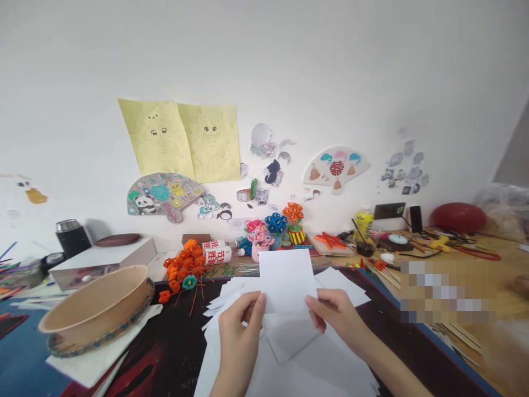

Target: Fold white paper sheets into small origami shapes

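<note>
A small white sheet of paper is held upright in front of me, with a crease or lower flap across its bottom part. My left hand pinches its left edge between thumb and fingers. On the right edge, my right hand grips it the same way. Under both hands lies a loose pile of white paper sheets, some at angles, spread over a dark mat. Part of the pile is hidden behind my hands and the held sheet.
To the left, a beige oval basin rests on papers. Orange pipe-cleaner flowers lie behind the mat, beside a red-and-white bottle. Further right stand a cup of dark liquid, a yellow bottle and wooden sticks.
</note>
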Demonstrator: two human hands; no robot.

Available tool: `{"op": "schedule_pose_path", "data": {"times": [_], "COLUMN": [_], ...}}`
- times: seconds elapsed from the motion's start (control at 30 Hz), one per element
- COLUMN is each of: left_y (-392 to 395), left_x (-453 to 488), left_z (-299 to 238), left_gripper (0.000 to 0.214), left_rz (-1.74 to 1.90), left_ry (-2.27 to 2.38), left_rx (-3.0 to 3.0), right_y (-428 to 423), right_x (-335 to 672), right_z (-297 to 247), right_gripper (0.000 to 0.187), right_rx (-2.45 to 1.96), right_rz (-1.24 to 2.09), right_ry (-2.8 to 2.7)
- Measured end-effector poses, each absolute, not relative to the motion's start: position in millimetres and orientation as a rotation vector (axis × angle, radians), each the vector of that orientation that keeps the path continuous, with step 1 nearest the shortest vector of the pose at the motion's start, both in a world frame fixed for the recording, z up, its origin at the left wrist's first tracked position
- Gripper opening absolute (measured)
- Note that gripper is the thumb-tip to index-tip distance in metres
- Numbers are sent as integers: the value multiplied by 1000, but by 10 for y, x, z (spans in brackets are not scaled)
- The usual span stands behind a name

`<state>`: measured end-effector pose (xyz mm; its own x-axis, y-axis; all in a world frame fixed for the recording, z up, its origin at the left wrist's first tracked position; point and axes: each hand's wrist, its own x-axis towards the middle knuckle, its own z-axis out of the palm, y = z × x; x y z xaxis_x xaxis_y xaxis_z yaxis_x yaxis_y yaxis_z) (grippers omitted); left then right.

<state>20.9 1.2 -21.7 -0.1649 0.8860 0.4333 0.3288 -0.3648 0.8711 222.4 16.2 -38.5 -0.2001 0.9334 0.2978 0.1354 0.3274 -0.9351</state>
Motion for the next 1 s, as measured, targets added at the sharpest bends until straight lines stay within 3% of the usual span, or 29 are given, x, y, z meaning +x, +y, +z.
{"op": "schedule_pose_path", "data": {"times": [0.5,0.67,0.83,1.0], "left_y": [80,86,60,43], "left_x": [162,149,197,229], "left_z": [-300,-335,-426,-454], "left_gripper": [41,40,57,43], "left_rz": [1545,1548,1435,1363], "left_ry": [1405,1656,1490,1435], "left_rx": [1585,2014,2708,2802], "right_y": [151,191,180,179], "right_x": [2261,2244,2226,2242], "right_z": [-313,-400,-428,-436], "right_gripper": [45,42,40,40], "right_rx": [-926,-928,-916,-874], "right_rz": [1010,1051,1055,1067], "right_ry": [-1574,-1465,-1411,-1414]}}
